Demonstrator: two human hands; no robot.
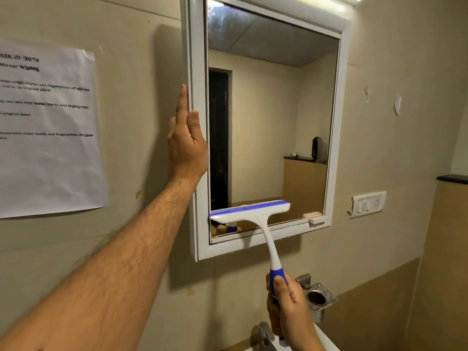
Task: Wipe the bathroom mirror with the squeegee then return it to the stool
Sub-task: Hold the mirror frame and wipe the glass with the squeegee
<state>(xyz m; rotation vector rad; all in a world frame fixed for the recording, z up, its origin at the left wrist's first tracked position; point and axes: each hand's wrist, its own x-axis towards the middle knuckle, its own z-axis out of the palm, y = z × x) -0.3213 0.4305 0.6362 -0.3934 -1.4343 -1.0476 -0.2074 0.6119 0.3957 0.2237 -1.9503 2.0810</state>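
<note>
Midway, by my reading: the right hand (286,306) is closed around the blue grip of the squeegee (255,219), whose blade lies flat against the lower left of the bathroom mirror (273,117), just above the bottom rail of the white frame (196,72). The left hand (187,138) is flat and open, fingers straight up, pressed along the frame's outer left edge as if steadying it. I judge the wipe is underway with the blade low on the glass; smears near the top left corner suggest more passes may be needed. The return to the stool is not yet done, and no stool shows anywhere in view. The tap (263,333) and basin are cut off at the bottom, and the notice (50,127) taped at left is only partly legible.
</note>
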